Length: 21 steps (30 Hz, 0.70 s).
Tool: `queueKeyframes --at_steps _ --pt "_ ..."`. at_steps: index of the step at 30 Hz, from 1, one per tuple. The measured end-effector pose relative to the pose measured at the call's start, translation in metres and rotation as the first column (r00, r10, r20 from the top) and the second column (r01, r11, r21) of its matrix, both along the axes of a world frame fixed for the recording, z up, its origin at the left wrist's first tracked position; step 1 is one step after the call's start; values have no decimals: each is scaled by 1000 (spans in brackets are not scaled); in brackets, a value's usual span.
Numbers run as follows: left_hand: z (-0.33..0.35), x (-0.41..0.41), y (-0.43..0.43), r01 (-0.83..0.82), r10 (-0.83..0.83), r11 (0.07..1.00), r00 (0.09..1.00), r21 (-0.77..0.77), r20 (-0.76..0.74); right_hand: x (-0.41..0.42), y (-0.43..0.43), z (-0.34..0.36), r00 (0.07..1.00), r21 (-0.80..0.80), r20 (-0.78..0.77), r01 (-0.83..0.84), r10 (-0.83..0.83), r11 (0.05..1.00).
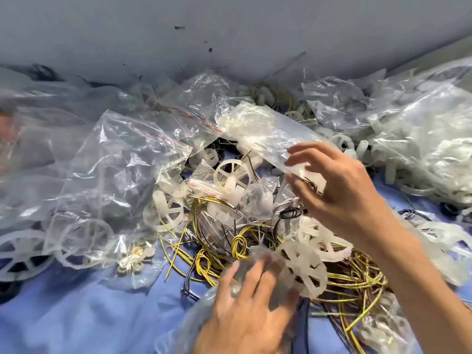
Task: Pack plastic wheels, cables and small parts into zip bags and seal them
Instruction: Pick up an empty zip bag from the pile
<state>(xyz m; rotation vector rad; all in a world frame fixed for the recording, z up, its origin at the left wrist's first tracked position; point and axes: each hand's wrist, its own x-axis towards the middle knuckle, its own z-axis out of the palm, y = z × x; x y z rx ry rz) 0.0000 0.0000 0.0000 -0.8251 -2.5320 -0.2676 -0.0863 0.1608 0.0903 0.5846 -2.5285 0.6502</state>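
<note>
Right hand (342, 190) pinches a small white part (313, 181) with a dark wire coil, held above the heap, probably so it can go into the zip bag (194, 325). Left hand (245, 312) grips that bag low and near, fingers curled in blurred film, and the two hands are apart. Loose wheels (231, 175) and yellow cables (240, 246) tangle between them, so snags look likely; open room only on the blue cloth (76, 315) lower left, stuffed bags (421, 139) crowding the right edge.

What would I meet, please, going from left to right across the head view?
A white spoked wheel at the edge, large clear zip bag, white wheel on the pile, right hand pinching a small packet, bulging bag of white parts.
</note>
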Motion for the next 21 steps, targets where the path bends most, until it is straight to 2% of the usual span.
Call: queueKeyframes --at_steps 1,3,4,6,8,13,16,21 --pt "-1 -3 -4 -17 17 1000 1000 -15 14 -17 0 -3 996 27 65 66 -68 997" --pt "-6 -6 -13 9 -7 999 999 -48 37 -42 -1 -5 942 208 261 157 -209 966" --pt "-13 -9 -21 3 1 995 999 -96 46 -52 -3 -6 891 313 364 157 -271 937" --pt "-18 -16 -35 19 -19 993 1000 -115 7 -64 -3 -19 829 430 455 116 -326 895" --pt "-18 -26 -49 48 -51 994 998 -97 -31 -68 2 -28 811 450 502 50 -299 892" --pt "-18 -44 -76 108 -104 983 994 -151 36 -69 17 -31 839 394 440 140 -320 908" --pt "-11 -51 -84 98 -90 988 994 -123 63 -65 20 -26 869 256 385 222 -310 941" --pt "1 -72 -96 127 -130 985 991 -120 -11 -49 17 -13 921 89 198 323 -334 942"
